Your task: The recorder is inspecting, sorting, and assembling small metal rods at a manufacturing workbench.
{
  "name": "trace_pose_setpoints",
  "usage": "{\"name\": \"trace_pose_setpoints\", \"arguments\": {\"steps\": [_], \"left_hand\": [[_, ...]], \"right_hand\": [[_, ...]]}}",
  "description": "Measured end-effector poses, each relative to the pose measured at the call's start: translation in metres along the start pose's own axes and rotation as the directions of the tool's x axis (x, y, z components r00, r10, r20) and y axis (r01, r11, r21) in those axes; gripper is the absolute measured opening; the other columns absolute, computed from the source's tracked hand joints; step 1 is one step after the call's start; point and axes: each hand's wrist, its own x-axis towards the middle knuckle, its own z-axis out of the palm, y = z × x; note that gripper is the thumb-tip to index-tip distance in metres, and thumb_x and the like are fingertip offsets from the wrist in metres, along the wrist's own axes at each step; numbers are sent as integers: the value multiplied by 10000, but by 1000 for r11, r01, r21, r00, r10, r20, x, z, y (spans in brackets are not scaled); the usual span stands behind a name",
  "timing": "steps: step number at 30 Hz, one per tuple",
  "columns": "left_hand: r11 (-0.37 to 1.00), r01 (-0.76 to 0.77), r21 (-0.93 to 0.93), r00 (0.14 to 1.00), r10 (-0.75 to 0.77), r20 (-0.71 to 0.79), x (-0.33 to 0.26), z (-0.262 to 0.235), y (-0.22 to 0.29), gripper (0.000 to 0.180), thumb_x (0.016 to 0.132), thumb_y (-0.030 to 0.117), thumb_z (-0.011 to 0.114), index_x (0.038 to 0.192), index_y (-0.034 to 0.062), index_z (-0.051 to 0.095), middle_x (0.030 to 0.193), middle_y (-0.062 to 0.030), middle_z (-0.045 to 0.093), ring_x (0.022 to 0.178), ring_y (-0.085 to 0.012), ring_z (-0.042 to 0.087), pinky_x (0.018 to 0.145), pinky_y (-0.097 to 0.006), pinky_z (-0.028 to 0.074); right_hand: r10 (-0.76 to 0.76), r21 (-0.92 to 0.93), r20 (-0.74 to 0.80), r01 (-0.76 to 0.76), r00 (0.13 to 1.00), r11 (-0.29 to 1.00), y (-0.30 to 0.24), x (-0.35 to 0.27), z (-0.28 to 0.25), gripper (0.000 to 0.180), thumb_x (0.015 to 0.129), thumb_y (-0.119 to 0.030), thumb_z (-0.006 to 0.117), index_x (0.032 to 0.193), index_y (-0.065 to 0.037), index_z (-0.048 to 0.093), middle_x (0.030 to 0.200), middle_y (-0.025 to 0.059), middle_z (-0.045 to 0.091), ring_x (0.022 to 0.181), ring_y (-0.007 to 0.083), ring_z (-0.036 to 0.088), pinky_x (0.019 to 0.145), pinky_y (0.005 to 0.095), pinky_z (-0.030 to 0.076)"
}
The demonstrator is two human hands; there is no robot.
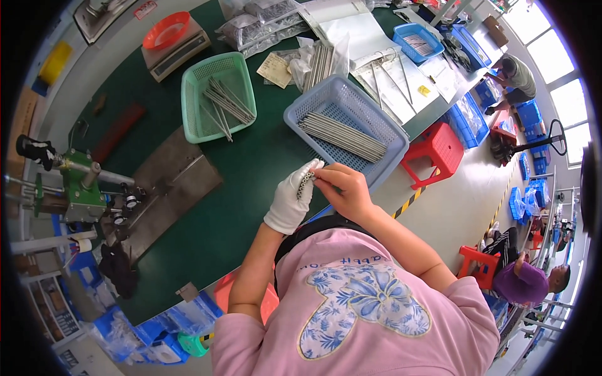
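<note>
The scene is brightly and evenly lit. Daylight is admitted through blown-out windows (558,56) at two o'clock. Shadows are kept soft. Straight edges are bent toward the black-vignetted rim, where detail is blurred.

From my feed I see a pink short-sleeved T-shirt (370,313) filling the lower part of the view. Its fabric is plain pink, with short sleeves ending above the elbows, so both forearms are bare. On the chest sits a large butterfly-shaped print (364,307) in white with a blue floral pattern, and a small arc of pale lettering runs above it. A dark strap or collar edge (313,229) shows at the neckline. My left hand (291,199) wears a white knitted work glove, snug, reaching the wrist. My right hand (346,191) wears no glove.
</note>
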Motion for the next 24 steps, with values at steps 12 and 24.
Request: {"name": "trace_pose_setpoints", "arguments": {"steps": [12,24], "left_hand": [[998,29,64,998,-32,45,-1,-5,3,269,790,35,578,1057,15,557,960,-144,616,818,-269,620,692,-304,504],[977,202,-62,974,-207,-88,-3,10,12,212,770,31,618,982,21,610,886,-118,640,778,-193,630,679,-263,497]], "right_hand": [[-76,3,21,76,997,997,-1,6,-5,161,710,28,626,871,16,623,775,120,601,633,226,584,546,282,461],[-28,-49,-44,26,999,998,-23,15,-29,183,729,44,604,908,10,625,785,113,617,655,216,598,580,267,473]]}}
